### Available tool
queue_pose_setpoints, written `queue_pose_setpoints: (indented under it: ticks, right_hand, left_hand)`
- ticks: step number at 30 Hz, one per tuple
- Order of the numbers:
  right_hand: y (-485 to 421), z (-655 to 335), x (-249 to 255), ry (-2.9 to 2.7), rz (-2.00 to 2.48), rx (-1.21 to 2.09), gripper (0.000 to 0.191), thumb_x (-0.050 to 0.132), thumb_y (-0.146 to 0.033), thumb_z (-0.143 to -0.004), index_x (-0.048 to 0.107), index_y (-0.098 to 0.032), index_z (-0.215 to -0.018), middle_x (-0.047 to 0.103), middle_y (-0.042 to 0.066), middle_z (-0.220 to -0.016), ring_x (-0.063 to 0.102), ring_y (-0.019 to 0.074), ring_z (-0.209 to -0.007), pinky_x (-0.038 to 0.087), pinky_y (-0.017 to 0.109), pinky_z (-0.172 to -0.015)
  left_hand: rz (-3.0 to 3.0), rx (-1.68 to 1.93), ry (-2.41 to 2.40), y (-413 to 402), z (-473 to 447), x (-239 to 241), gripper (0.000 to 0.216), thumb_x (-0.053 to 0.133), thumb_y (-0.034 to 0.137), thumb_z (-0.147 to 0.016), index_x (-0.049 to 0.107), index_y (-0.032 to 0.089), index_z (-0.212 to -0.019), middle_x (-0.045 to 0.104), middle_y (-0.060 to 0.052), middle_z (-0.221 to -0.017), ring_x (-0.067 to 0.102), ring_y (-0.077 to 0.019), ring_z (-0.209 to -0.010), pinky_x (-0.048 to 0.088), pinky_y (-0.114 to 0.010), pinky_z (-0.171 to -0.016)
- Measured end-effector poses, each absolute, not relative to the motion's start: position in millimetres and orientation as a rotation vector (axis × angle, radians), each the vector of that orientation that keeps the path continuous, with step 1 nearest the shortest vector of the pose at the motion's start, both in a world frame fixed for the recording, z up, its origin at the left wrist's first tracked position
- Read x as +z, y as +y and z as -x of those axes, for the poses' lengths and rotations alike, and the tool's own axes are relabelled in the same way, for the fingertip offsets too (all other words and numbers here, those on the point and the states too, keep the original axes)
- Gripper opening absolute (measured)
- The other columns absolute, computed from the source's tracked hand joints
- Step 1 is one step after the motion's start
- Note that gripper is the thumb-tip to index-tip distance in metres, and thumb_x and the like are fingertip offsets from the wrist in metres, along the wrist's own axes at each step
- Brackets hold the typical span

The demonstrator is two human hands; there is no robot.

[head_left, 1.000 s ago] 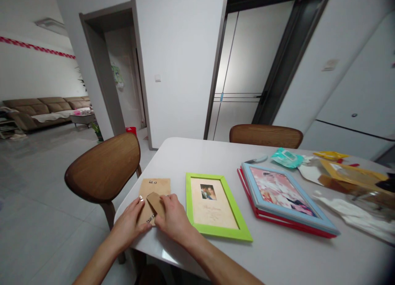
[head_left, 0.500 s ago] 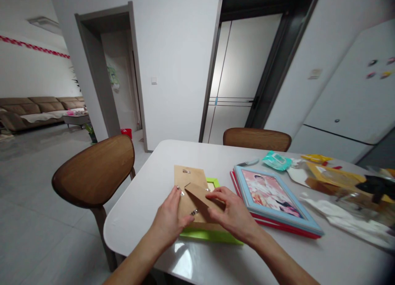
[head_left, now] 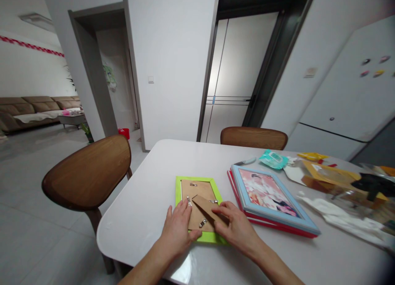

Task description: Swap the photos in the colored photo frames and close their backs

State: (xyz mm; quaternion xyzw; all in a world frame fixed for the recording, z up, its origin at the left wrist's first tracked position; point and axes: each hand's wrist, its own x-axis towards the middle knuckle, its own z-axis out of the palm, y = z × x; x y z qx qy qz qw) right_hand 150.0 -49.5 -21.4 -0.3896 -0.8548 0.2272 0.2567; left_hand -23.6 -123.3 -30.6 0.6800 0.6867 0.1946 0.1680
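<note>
A lime-green picture frame [head_left: 207, 237] lies face down on the table in front of me. Its brown backing board [head_left: 202, 190] sits within the green border and carries several small metal clips. From the middle of the board a brown easel stand [head_left: 207, 207] is tilted up. My right hand [head_left: 239, 225] pinches this stand at its right side. My left hand [head_left: 177, 227] rests over the left edge, fingers stretched onto the board and thumb apart at the bottom border; part of the frame is hidden beneath it.
Right of the frame, a light-blue picture frame [head_left: 279, 198] lies on red ones. Behind them are a utility knife [head_left: 246, 161] and a teal wipes packet [head_left: 273, 159]. Yellow packaging [head_left: 335, 176] and white wrapping [head_left: 345, 219] cover the right side. Wooden chairs [head_left: 89, 170] stand around the white table [head_left: 132, 223].
The backing board has come down into the green frame, whose top and left borders now show. My left hand has loosened from the board's edge; my right hand still holds the stand.
</note>
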Motion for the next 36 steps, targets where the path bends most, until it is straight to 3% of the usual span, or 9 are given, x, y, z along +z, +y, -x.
queue_pose_setpoints:
  ticks: [7, 15, 19, 23, 26, 31, 36]
  right_hand:
    - [-52, -148, -34, -2.332, 1.049, 0.497, 0.028, 0.048, -0.016, -0.063, 0.062, -0.017, -0.088, 0.052, 0.007, -0.088, 0.050, 0.0179, -0.085, 0.041, 0.031, -0.080]
    - [-60, -145, -42, -2.376, 1.002, 0.441, 0.029, 0.050, -0.019, -0.065, 0.060, -0.018, -0.092, 0.051, 0.008, -0.091, 0.048, 0.0200, -0.090, 0.039, 0.033, -0.082]
    - [-63, -140, -38, -2.425, 1.031, 0.364, 0.028, 0.050, -0.022, -0.067, 0.060, -0.019, -0.093, 0.051, 0.008, -0.094, 0.046, 0.0206, -0.091, 0.037, 0.034, -0.080]
    - [-63, -130, -32, -2.528, 1.013, 0.266, 0.023, 0.048, -0.021, -0.071, 0.062, -0.024, -0.089, 0.052, 0.006, -0.099, 0.044, 0.0214, -0.094, 0.034, 0.036, -0.079]
    - [-65, -123, -30, -2.617, 0.883, 0.305, 0.022, 0.047, -0.019, -0.073, 0.063, -0.027, -0.085, 0.053, 0.004, -0.095, 0.044, 0.0194, -0.092, 0.033, 0.035, -0.079]
    - [-68, -125, -29, -2.645, 0.767, 0.313, 0.024, 0.047, -0.019, -0.073, 0.063, -0.030, -0.088, 0.052, 0.003, -0.101, 0.041, 0.0198, -0.097, 0.031, 0.036, -0.083]
    - [-73, -132, -26, -2.683, 0.688, 0.333, 0.026, 0.049, -0.021, -0.071, 0.060, -0.029, -0.093, 0.052, 0.003, -0.105, 0.040, 0.0210, -0.100, 0.031, 0.038, -0.086]
  left_hand:
    - [-1.933, 0.561, 1.970, -126, 25, -30, 0.053, 0.051, 0.045, -0.068, 0.046, 0.020, -0.115, 0.039, -0.005, -0.131, 0.015, -0.0337, -0.125, 0.010, -0.055, -0.099]
    - [-1.928, 0.621, 1.950, -128, 36, -32, 0.055, 0.053, 0.044, -0.068, 0.044, 0.018, -0.115, 0.040, -0.008, -0.130, 0.018, -0.0305, -0.125, 0.012, -0.054, -0.099]
    - [-1.963, 0.739, 1.922, -131, 37, -36, 0.032, 0.056, 0.036, -0.069, 0.054, 0.018, -0.095, 0.047, -0.010, -0.123, 0.029, -0.0285, -0.121, 0.016, -0.052, -0.099]
    - [-1.961, 0.799, 1.910, -133, 36, -41, 0.017, 0.055, 0.030, -0.070, 0.054, 0.018, -0.082, 0.048, -0.010, -0.121, 0.031, -0.0234, -0.121, 0.028, -0.040, -0.098]
    - [-1.968, 0.820, 1.884, -133, 38, -45, 0.024, 0.058, 0.033, -0.068, 0.054, 0.017, -0.085, 0.046, -0.011, -0.123, 0.031, -0.0228, -0.121, 0.029, -0.037, -0.098]
    - [-1.974, 0.806, 1.851, -134, 43, -50, 0.051, 0.071, 0.038, -0.051, 0.054, 0.015, -0.093, 0.040, -0.014, -0.128, 0.027, -0.0255, -0.123, 0.028, -0.038, -0.100]
    - [-1.926, 0.825, 1.846, -135, 43, -51, 0.044, 0.070, 0.033, -0.052, 0.054, 0.017, -0.090, 0.041, -0.012, -0.128, 0.026, -0.0235, -0.124, 0.027, -0.038, -0.100]
